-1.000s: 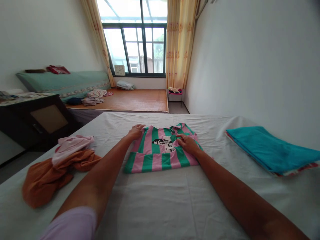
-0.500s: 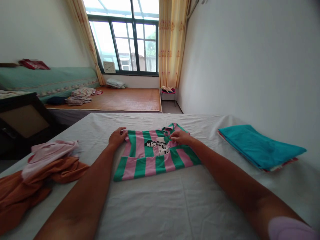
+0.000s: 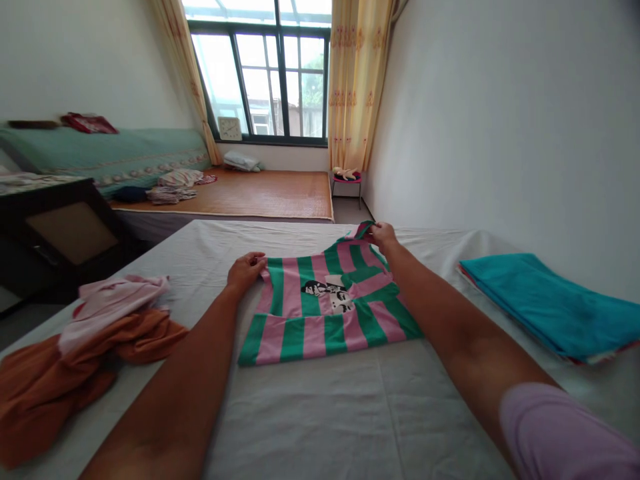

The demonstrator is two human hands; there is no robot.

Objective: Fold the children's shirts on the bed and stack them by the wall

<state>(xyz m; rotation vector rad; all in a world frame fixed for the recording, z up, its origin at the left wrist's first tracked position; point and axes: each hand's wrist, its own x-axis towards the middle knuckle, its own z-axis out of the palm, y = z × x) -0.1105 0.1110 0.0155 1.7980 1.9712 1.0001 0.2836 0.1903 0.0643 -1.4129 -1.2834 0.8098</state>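
Note:
A green and pink striped shirt (image 3: 293, 287) with a black and white print lies partly folded on the white sheet (image 3: 320, 413). My left hand (image 3: 246, 272) is closed on the shirt's far left corner, at the sheet. At the shirt's far right, my right hand (image 3: 383, 236) pinches the edge near the neckline and holds it raised off the sheet. The shirt's near edge lies flat, with its lower part folded over.
To the left lie a crumpled pink garment (image 3: 115, 303) and an orange-brown one (image 3: 95, 360). Folded turquoise cloth (image 3: 550, 300) sits on the right. Beyond are a mat-covered bed (image 3: 270, 193), a dark cabinet (image 3: 65, 233) and a small stool (image 3: 347, 179).
My right hand has moved from the shirt's middle to its far right, lifting the neckline edge up and away. My left hand keeps its hold on the corner. The view has shifted slightly.

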